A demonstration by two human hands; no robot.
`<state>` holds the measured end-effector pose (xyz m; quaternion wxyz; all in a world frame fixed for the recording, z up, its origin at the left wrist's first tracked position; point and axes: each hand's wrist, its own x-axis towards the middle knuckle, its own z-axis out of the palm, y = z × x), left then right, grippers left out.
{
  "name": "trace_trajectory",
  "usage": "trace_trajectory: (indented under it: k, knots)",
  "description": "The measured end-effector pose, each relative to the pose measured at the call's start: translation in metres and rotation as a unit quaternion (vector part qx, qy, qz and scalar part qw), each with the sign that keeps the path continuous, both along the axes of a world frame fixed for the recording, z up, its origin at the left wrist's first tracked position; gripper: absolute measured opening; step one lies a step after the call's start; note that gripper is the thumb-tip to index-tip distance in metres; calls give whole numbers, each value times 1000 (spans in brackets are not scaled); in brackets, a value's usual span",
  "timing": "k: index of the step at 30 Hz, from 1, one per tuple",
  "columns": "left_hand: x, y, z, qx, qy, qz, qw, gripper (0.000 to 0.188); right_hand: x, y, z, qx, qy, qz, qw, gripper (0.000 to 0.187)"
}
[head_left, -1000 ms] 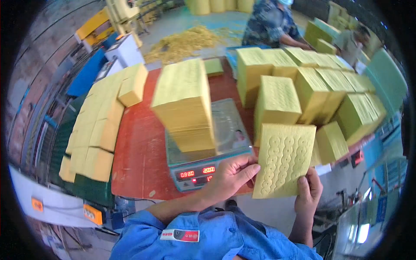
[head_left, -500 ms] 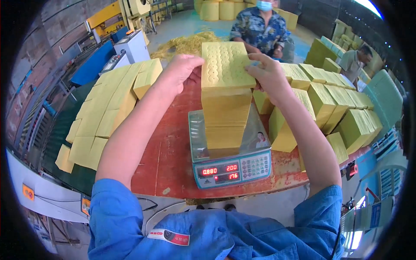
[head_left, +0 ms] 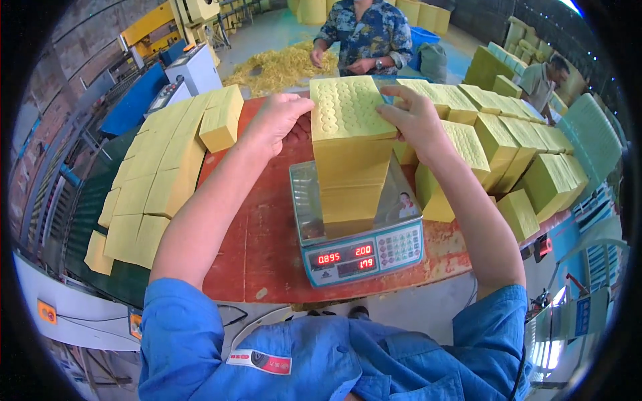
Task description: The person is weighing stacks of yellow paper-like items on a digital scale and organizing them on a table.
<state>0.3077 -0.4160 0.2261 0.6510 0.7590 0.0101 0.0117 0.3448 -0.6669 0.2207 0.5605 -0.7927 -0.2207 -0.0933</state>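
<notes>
A tall stack of yellow paper sheets (head_left: 351, 170), with rows of round punched marks on top, stands upright on the metal pan of a digital weighing scale (head_left: 364, 256) with a lit red display. My left hand (head_left: 279, 120) pinches the stack's upper left edge between thumb and fingers. At the upper right edge my right hand (head_left: 416, 120) grips the stack, its thumb on the top sheet and the other fingers partly hidden behind the side. The scale rests on a red worn tabletop (head_left: 257, 220) in front of me.
Rows of yellow paper stacks (head_left: 157, 180) lie on a dark green surface at the left. More yellow stacks (head_left: 515, 160) crowd the table's right side. Across the table a person in a patterned shirt (head_left: 364, 37) faces me, near a heap of yellow scraps (head_left: 287, 63). Another person (head_left: 545, 87) bends at the far right.
The top portion of the stack has settled down onto the sheets below, with both hands still at its edges. The scale's reading has changed. The view has shifted slightly.
</notes>
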Motion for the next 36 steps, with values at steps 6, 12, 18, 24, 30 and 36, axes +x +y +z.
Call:
trace_trajectory:
  k: [6, 12, 18, 24, 30, 36]
  knots:
    - [0, -7, -7, 9, -30, 14, 999, 20, -1, -2, -7, -40, -36, -8, 999, 38]
    - [19, -6, -31, 133, -150, 107, 974, 24, 1, 5, -13, -58, -83, -56, 993, 39]
    - [-3, -13, -38, 253, -320, 195, 892, 25, -12, 2, -21, 26, -73, -46, 996, 31]
    - [-120, -35, -25, -48, -207, 184, 960, 21, -77, -24, -21, 179, 24, -3, 983, 26]
    - [-192, -33, -56, -107, -221, 225, 943, 18, -130, -49, -54, 229, 39, 10, 973, 27]
    - [-200, -38, -63, -66, -210, 246, 944, 20, -134, -56, -71, 271, 66, 34, 960, 26]
